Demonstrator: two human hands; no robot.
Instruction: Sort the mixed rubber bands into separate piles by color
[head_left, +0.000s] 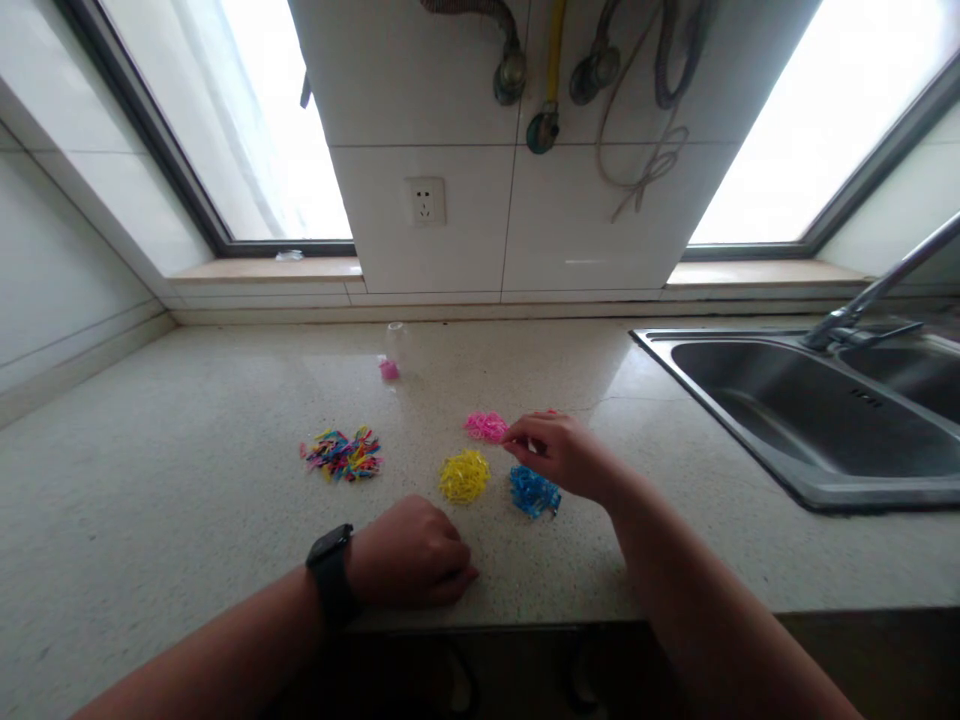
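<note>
My right hand [559,452] reaches over the counter with thumb and fingers pinched together at the right edge of a pile of small pink bands [486,427]. Whatever is between those fingertips is too small to make out. Beneath this hand lies a pile of blue bands [534,491], partly covered by it. A bit of reddish pink [553,411] peeks out behind the knuckles. My left hand [412,552], with a dark watch [331,565] on the wrist, rests as a fist near the front edge. A yellow pile [464,476] sits just beyond it.
A mixed multicoloured pile [345,454] lies to the left on the speckled counter [225,400]. Farther back is a clear container [397,340] beside a small pink piece [388,370]. At the right is a steel sink [750,400] with a faucet [877,290].
</note>
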